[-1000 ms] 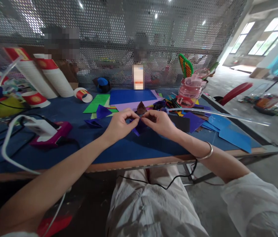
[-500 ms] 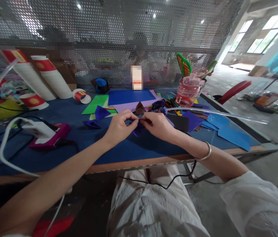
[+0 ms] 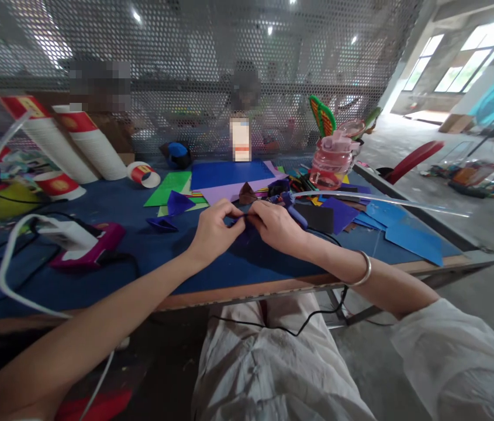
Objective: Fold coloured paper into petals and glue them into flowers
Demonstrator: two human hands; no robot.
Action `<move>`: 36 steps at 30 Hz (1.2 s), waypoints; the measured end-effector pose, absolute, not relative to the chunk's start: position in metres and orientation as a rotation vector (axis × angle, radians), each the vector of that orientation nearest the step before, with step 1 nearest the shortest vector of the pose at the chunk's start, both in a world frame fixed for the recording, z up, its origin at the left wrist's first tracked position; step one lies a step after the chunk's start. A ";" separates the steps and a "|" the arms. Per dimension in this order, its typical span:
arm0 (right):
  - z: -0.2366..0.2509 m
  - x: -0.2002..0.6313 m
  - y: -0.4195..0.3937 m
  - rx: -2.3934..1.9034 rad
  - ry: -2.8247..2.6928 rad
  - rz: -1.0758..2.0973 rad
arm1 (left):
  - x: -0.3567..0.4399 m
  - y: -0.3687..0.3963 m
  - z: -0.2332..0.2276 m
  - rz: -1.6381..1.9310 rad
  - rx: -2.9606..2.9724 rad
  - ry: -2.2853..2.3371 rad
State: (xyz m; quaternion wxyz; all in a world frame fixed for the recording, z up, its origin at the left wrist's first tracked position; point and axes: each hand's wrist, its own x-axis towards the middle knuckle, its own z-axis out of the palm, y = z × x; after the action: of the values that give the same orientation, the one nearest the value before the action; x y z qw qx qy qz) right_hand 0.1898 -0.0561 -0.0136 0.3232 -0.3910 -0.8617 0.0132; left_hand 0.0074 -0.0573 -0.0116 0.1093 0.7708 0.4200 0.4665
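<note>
My left hand (image 3: 214, 227) and my right hand (image 3: 275, 225) meet over the blue table (image 3: 229, 263), both pinching a small folded piece of dark blue paper (image 3: 243, 231) between their fingertips. Most of that paper is hidden by my fingers. Two other folded blue paper pieces lie to the left of my hands, one low (image 3: 162, 223) and one behind it (image 3: 179, 202). A small brown folded piece (image 3: 247, 193) sits just beyond my hands.
Sheets of blue (image 3: 228, 172), green (image 3: 168, 187) and purple paper lie behind; more blue sheets (image 3: 413, 240) at the right. A pink bottle (image 3: 330, 164), paper cup stacks (image 3: 91, 143), a magenta glue gun (image 3: 91, 240) with cables at left, and a mesh screen (image 3: 185, 70) stand around.
Both hands have lowered slightly towards the table and closed tighter together on the folded blue paper; less of the paper shows now.
</note>
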 end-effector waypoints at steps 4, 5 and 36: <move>-0.015 0.192 -0.052 -0.994 -2.202 0.120 | 0.010 -0.058 -0.012 1.381 2.320 1.265; -0.015 0.191 -0.052 -1.001 -2.198 0.113 | 0.010 -0.059 -0.012 1.388 2.319 1.266; -0.001 0.191 -0.058 -1.049 -2.110 0.036 | 0.012 -0.060 -0.004 1.320 2.069 1.060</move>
State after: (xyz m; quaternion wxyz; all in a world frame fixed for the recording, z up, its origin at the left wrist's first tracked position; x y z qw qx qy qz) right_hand 0.1905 -0.0582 -0.0013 0.3827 -0.4112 -0.8272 0.0140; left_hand 0.0121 -0.0597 -0.0037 0.2322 0.7528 0.3857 0.4802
